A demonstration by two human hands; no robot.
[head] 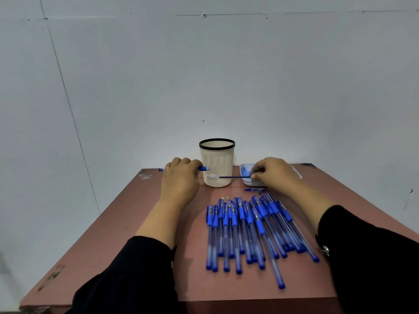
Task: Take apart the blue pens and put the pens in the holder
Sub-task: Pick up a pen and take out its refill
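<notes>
A: Where's the left hand (181,177)?

B: At about ten o'clock of the pen pile (254,232), just left of the holder (217,164). Its grip is curled round a pen barrel (202,168); the blue grip-end pokes out toward the holder, and a small blue tip (160,169) shows on the far side of the fist.

A: And the right hand (276,175)?

B: At one o'clock of the pile, over the white tray (246,181). Thumb and fingers pinch the end of a thin dark refill (234,177), which lies level and points toward the holder at nine o'clock, its far tip in front of the holder's lower wall.

A: The holder?

B: Upright, cream with a black rim, at twelve o'clock on the reddish counter (127,223), against the wall. I can't tell what is inside it.

A: Anything else?

B: A short blue piece (254,189) lies just below the tray, and bluish bits sit in the tray. The pile's pens lie mostly side by side, caps toward the holder. Both sleeves are black.
</notes>
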